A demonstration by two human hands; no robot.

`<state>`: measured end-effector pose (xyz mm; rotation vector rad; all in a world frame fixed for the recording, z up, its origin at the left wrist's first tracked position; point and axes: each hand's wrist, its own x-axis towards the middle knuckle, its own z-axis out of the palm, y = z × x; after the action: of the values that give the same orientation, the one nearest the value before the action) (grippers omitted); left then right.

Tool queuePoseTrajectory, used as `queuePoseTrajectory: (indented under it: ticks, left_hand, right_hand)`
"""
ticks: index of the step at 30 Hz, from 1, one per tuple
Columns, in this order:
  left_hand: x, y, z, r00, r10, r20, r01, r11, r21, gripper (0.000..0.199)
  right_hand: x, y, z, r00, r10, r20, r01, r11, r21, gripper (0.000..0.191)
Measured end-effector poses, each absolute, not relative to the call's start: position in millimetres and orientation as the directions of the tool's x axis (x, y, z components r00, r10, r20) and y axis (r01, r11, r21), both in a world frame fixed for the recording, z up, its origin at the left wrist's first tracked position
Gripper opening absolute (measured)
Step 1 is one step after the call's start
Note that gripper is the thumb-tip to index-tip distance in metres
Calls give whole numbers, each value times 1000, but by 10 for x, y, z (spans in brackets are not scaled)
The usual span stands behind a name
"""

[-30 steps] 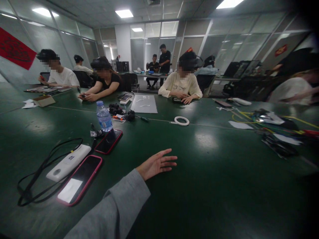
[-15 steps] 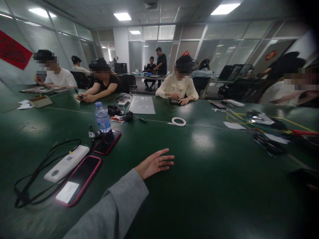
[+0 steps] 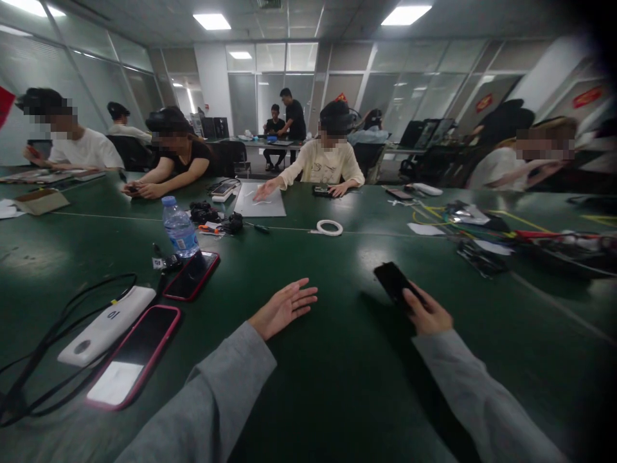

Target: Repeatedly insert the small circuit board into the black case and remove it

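Note:
My left hand is over the green table near the middle, fingers spread, palm turned inward, holding nothing. To its right, my right hand grips a dark flat phone-like object by its lower end, tilted above the table with a shadow beneath. Left of my left hand lie a phone in a red case, a phone in a pink case and a white power bank with a black cable. A water bottle stands behind them.
A white ring-shaped roll lies beyond my hands. Farther back are black cable bundles and a grey sheet under a co-worker's hand. Tangled wires and tools cover the right side. Several people sit around the table.
My right hand has come into view from the right, holding the dark object. The view has turned slightly right. The co-worker opposite has stretched one hand to the grey sheet. My left hand stays open.

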<state>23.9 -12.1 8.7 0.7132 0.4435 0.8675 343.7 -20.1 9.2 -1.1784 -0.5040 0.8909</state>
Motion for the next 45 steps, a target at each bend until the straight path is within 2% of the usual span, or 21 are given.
queuePoseTrajectory:
  ticks: [1, 2, 4, 6, 9, 11, 16, 21, 24, 33, 40, 45]
  left_hand:
    - [255, -119, 76, 557, 826, -86, -526, 431, 733, 45]
    - [271, -117, 61, 538, 837, -97, -519, 420, 745, 45]
    - [304, -110, 28, 496, 862, -107, -507, 387, 770, 45]
    - [328, -103, -1, 477, 876, -68, -511, 340, 790, 47]
    - [343, -99, -21, 416, 906, -81, -497, 301, 814, 44]
    - [347, -104, -17, 375, 921, -102, -480, 287, 829, 43]
    - [357, -123, 26, 337, 938, -80, -460, 238, 856, 43]
    - [327, -108, 64, 279, 960, -35, -360, 139, 923, 43]
    - [315, -105, 83, 273, 961, -33, -255, 106, 961, 44]
    - [350, -143, 140, 323, 945, -53, -88, 86, 992, 45]
    - [343, -112, 93, 313, 946, -79, -9, 86, 996, 45]
    - [331, -111, 120, 311, 945, -104, 63, 88, 994, 46]
  right_hand:
    - [3185, -157, 17, 511, 847, -149, -395, 77, -915, 48]
    - [2917, -125, -48, 334, 912, -240, -566, -10, -824, 48]
    - [2402, -107, -132, 122, 951, -283, -652, -138, -745, 45]
    - [2009, -143, -158, -86, 943, -321, -735, -277, -619, 33]
    - [1734, -219, -145, -225, 912, -343, -800, -373, -469, 20]
    - [1706, -244, -136, -270, 904, -332, -808, -400, -432, 20]
    - [1757, -231, -144, -315, 915, -253, -766, -403, -501, 27]
    - [1827, -194, -149, -199, 974, -106, -644, -211, -735, 38]
    - [1895, -182, -157, -147, 986, -81, -554, -150, -819, 42]
    - [1953, -210, -137, -146, 987, -68, -514, -134, -847, 48]
    - [1964, -173, -195, -121, 982, -142, -483, -183, -856, 51]
    - [1977, -176, -217, -136, 984, -113, -463, -164, -871, 50]
